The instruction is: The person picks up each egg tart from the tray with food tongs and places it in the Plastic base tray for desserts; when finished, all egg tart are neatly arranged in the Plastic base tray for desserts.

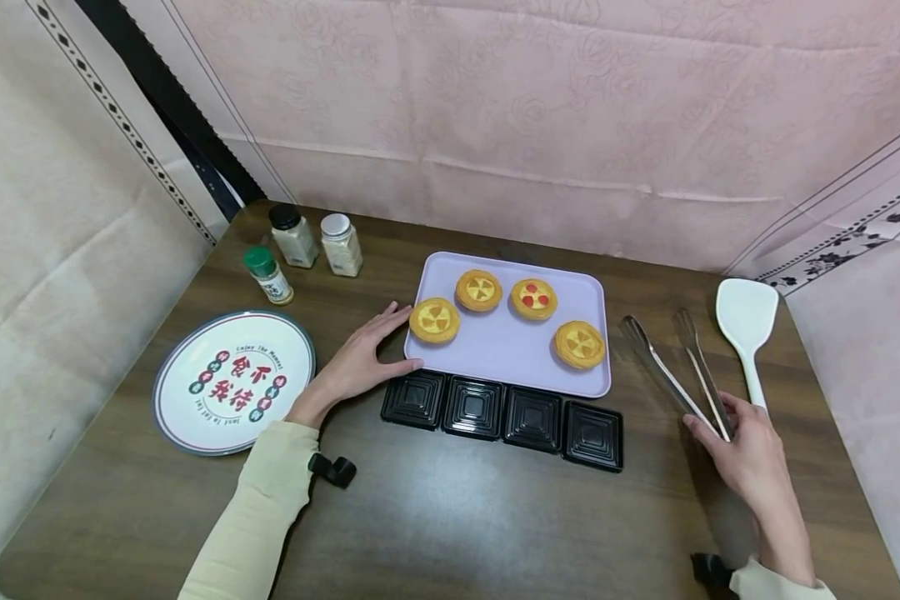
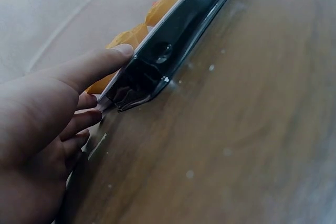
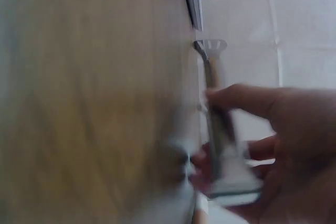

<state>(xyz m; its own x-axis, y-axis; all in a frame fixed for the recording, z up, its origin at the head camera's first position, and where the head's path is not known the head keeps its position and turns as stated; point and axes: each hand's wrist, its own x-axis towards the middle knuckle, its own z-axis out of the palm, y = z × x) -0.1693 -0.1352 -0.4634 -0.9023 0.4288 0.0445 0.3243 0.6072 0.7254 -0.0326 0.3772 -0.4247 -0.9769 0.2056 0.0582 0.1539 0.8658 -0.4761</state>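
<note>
A lilac tray [image 1: 487,350] lies on the table with several round golden tarts on it, one tart [image 1: 534,299] topped with red pieces and the others with yellow ones, such as the front-right tart [image 1: 580,345]. My left hand [image 1: 356,358] touches the tray's left edge, fingers extended, with the thumb near the front-left corner. A row of black square moulds [image 1: 474,407] lies along the tray's front edge. To the right of the tray, my right hand [image 1: 750,454] grips metal tongs [image 1: 671,379] near their joined end; the arms are spread and point away from me.
A white spatula [image 1: 747,317] lies just beyond my right hand. On the left is a round white plate [image 1: 232,379] with red and blue print. Behind it stand a green-capped bottle [image 1: 268,275], a black-capped jar [image 1: 294,237] and a white-capped jar [image 1: 342,246]. Curtains hang behind the table.
</note>
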